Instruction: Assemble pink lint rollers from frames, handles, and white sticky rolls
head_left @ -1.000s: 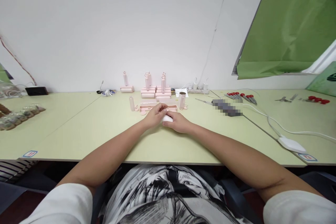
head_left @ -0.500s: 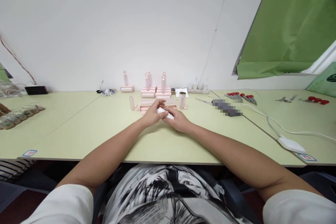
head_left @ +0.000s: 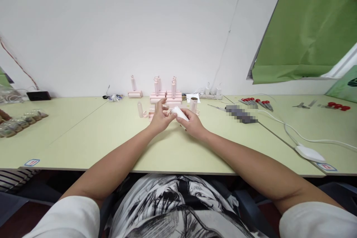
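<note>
A white roll [head_left: 180,113] lies slantwise in my right hand [head_left: 194,125], whose fingers are closed around it. My left hand [head_left: 159,119] is beside the roll's upper left end with its fingers spread; the thumb tip is at or near that end, and I cannot tell if it touches. Behind my hands sits an open pink case [head_left: 151,114], partly hidden by them. A pale pink bottle-shaped piece [head_left: 140,109] stands to the left. On the right stands a cylinder with a brown inner rim [head_left: 193,106], partly behind my right hand.
Pink cases [head_left: 157,99] are stacked by the wall with several pink bottle-shaped pieces [head_left: 173,90] upright on them. Right of centre is a blurred-out dark tool [head_left: 241,114]. Further right are red-handled tools [head_left: 263,104], a white cable [head_left: 318,141] and a white device [head_left: 309,153].
My left hand has opened and shifted slightly left, off the roll's side. The roll has tilted up at its left end and stays in my right hand.
</note>
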Motion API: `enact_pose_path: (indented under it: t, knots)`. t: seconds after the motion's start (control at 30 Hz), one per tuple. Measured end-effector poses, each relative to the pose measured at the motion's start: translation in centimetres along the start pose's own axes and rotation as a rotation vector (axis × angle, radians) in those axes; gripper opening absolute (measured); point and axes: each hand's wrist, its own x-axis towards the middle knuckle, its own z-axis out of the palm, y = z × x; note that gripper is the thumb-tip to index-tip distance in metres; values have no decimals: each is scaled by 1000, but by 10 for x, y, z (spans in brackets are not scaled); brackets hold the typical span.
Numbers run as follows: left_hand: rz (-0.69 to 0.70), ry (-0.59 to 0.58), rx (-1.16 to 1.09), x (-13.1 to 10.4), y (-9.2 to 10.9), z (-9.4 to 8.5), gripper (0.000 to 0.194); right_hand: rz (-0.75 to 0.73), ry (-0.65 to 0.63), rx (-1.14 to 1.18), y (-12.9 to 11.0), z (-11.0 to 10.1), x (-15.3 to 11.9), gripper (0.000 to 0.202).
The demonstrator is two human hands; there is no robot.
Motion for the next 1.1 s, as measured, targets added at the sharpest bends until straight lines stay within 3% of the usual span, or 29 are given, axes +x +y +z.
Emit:
enact_pose_path:
  t: [0.07,0.2,0.33,0.4,0.53,0.6,0.63,0.7,0.8,0.9,1.1]
  knots:
    - [13,16,-10,1,1,-1,71,15,2,16,-2,0,-1,51]
    - [-10,-180,-50,5,-4,-5,42,36,-11,84,0,1,-1,51]
    - [-17,-217,-30,14,-8,-15,33,85,-86,68,9,3,0,72]
    - [-17,-159,-2,21,-7,-25,33,60,-108,11,12,4,0,78]
    - [-40,178,142,37,-8,-57,31,12,-101,-56,13,4,0,77]
    - [-116,198,264,41,-11,-73,30,21,-85,-55,12,4,0,76]
    - [-186,131,350,42,-12,-79,29,28,-77,-53,12,4,0,76]
    - [-317,-126,542,40,-15,-84,23,41,-62,-48,13,3,1,75]
    - [-402,-490,818,33,-15,-78,13,51,-50,-43,14,3,3,75]
    - [-410,-599,937,27,-11,-64,9,36,-56,-36,14,4,3,74]
    - [-282,-797,830,18,-1,-51,22,-16,-28,5,13,5,1,77]
